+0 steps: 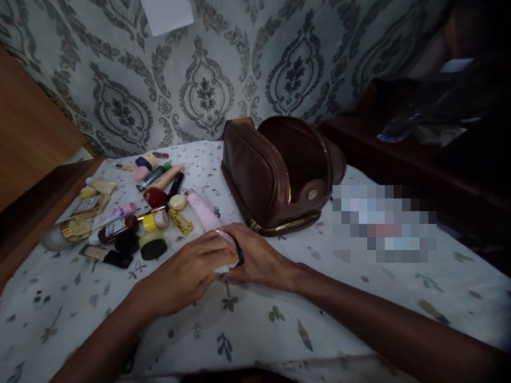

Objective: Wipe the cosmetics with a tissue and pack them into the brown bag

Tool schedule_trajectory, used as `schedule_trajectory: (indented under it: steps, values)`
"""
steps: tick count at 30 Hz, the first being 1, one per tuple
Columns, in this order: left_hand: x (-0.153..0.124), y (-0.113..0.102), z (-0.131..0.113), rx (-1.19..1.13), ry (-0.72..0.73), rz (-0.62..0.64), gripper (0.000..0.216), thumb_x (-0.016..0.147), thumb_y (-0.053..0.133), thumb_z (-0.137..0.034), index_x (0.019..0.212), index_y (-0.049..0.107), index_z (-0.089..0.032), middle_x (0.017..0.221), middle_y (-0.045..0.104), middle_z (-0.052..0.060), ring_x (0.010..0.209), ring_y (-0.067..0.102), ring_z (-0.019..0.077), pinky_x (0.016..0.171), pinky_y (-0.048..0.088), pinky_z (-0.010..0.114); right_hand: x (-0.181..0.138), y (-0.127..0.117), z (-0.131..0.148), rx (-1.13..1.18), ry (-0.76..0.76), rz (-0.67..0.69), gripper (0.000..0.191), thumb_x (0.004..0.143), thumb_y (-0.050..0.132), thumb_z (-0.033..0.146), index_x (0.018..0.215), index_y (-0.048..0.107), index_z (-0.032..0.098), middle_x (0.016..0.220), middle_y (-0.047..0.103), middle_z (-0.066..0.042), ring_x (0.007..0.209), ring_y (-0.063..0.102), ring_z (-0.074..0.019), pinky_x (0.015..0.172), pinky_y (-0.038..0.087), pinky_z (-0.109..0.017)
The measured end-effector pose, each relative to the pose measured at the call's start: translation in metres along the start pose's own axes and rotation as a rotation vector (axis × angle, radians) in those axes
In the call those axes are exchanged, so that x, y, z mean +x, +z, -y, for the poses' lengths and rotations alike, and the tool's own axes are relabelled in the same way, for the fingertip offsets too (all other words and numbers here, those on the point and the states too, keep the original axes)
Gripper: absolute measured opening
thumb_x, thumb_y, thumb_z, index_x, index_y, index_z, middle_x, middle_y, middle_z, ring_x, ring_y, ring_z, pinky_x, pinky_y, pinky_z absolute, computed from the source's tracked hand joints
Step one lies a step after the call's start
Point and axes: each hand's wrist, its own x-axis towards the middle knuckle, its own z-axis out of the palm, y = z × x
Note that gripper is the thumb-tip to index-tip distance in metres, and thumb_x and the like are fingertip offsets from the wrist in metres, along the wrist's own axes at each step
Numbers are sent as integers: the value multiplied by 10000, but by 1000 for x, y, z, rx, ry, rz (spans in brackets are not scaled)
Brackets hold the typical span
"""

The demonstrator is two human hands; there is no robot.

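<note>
My left hand (191,271) is closed on a crumpled white tissue (225,265), pressed against a small item with a dark rim (240,253). My right hand (261,258) wraps round that item from the other side; fingers cover most of it, so its kind is hidden. Just beyond the hands lies a pink squeeze tube (204,210). A brown toiletry bag (255,175) stands behind my right hand, its zipped top gaping. To the left are a dark round jar (153,244), a small gold bottle (180,221) and a yellow-labelled jar (155,220).
Several more cosmetics cover the left of the table, among them a frosted bottle (56,236), a dark red bottle (117,229) and a beige tube (171,176). A blurred-out item (383,226) lies right of the bag. A patterned curtain (207,90) hangs behind.
</note>
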Motion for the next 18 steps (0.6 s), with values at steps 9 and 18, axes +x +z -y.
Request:
schedule_trajectory:
  steps: [9, 18]
  values:
    - [-5, 2, 16, 129, -42, -173, 337, 911, 437, -39, 1125, 642, -198, 1098, 667, 78, 1056, 587, 215, 913, 514, 393, 2, 0, -1, -3, -46, -5, 495, 638, 813, 217, 1062, 560, 192, 1062, 607, -72, 998, 585, -258, 876, 481, -401]
    - [-37, 7, 27, 287, -72, -302, 299, 906, 468, -17, 1105, 631, -170, 1017, 658, 80, 929, 618, 179, 790, 539, 305, 2, 0, -3, -30, -45, -8, 577, 608, 841, 241, 1112, 565, 187, 1078, 614, -78, 1010, 591, -256, 879, 477, -396]
